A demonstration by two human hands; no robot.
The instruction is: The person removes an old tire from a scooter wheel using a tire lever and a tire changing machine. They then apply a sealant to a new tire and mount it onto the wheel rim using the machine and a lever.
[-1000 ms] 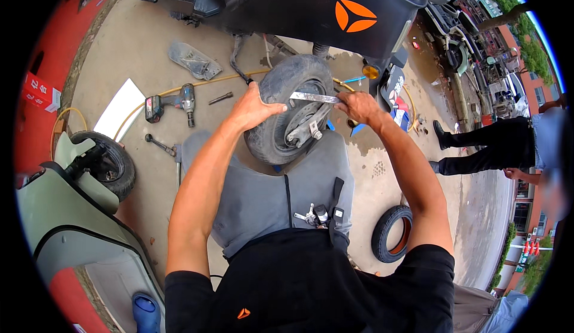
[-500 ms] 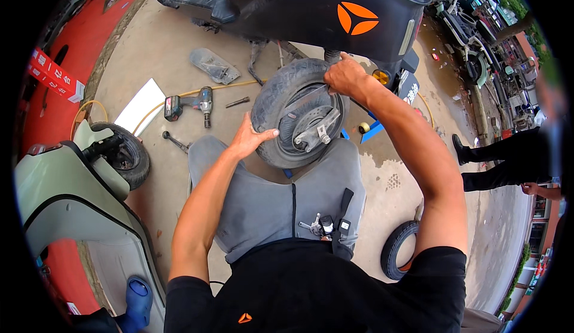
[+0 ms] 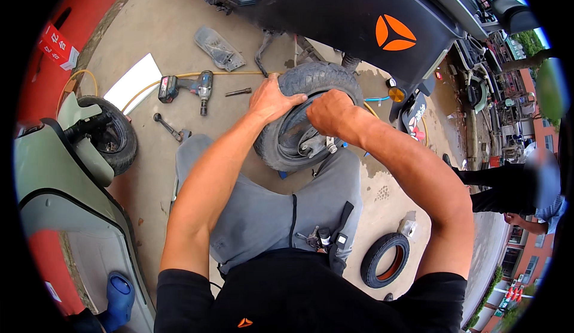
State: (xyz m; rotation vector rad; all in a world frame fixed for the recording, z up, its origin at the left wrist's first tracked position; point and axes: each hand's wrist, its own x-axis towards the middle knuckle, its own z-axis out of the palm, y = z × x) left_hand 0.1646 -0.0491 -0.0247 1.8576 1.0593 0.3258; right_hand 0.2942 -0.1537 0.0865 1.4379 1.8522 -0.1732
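A scooter wheel with a dirty black tyre (image 3: 272, 143) stands upright between my knees, its hub and metal arm (image 3: 317, 144) facing me. My left hand (image 3: 272, 99) grips the tyre at its upper left, thumb across the sidewall and fingers partly hidden. Close beside it, my right hand (image 3: 332, 113) is closed in a fist over the tyre's inner edge at the rim. Whatever that fist holds is hidden by the hand. Behind the wheel rises the dark scooter body (image 3: 353, 16) with an orange emblem.
On the concrete at left lie a cordless impact wrench (image 3: 190, 87), a socket bar (image 3: 238, 92), a ratchet (image 3: 170, 128) and a grey plastic cover (image 3: 219, 48). A green scooter (image 3: 66, 171) stands left. A loose tyre (image 3: 385, 260) lies at lower right; a person (image 3: 508, 183) stands beyond.
My right hand has come down and left from the top of the wheel to the rim's inner edge. My left hand has shifted up along the tyre. The whole view has swung slightly.
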